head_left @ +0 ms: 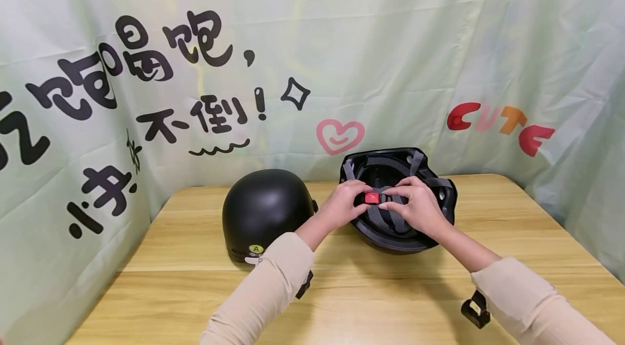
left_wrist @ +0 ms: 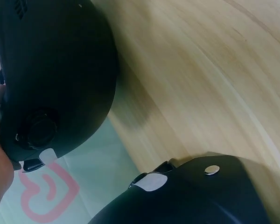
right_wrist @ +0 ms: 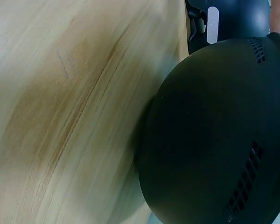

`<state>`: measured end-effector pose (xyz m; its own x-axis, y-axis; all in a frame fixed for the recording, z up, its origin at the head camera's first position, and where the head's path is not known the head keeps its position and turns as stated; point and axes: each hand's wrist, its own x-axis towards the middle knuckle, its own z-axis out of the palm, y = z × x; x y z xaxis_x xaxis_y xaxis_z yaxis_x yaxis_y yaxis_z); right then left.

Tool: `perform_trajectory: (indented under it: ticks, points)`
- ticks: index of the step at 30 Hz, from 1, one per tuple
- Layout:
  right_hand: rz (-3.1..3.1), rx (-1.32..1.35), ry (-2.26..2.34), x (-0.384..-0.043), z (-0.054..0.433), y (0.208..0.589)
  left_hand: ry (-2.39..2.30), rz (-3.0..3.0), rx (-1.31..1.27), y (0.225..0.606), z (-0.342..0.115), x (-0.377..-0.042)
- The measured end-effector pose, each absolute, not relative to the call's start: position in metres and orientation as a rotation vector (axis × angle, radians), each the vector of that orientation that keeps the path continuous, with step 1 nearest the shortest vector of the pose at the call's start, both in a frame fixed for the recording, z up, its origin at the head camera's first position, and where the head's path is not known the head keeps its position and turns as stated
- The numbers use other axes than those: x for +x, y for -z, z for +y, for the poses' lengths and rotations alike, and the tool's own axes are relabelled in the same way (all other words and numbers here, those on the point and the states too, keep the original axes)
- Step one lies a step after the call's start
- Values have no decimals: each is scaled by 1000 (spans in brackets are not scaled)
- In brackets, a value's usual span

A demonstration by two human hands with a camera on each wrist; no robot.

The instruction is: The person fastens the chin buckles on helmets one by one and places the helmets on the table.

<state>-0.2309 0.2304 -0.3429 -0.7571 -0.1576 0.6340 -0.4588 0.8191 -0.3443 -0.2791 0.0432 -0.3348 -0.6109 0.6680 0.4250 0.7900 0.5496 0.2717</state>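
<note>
The left hand (head_left: 343,205) and right hand (head_left: 421,207) pinch opposite ends of the red buckle (head_left: 372,198), and uneven tugging could roll the rounded helmet (head_left: 381,174) on the table (head_left: 381,301).

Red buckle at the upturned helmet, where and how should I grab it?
Probably by its two ends, coming from both sides: the red buckle lies crosswise over the upturned helmet, and the left hand and right hand pinch at those ends.

A black helmet (head_left: 266,209) sits on a wooden table (head_left: 180,296) before a printed curtain (head_left: 400,63).
</note>
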Motion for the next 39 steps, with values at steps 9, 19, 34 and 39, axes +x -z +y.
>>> perform_trajectory:
  ticks: [9,19,34,39]
  points:
    - [-2418,401,-635,-232,234,337,804,-2356,-1218,329,43,-279]
    - [-2417,251,-745,-237,245,328,978,-2205,-1043,316,40,-287]
    - [-2415,-107,-1008,-245,269,291,1357,-2384,-555,317,42,-304]
    - [-2524,-227,-1138,-258,276,277,1496,-2466,-388,314,52,-309]
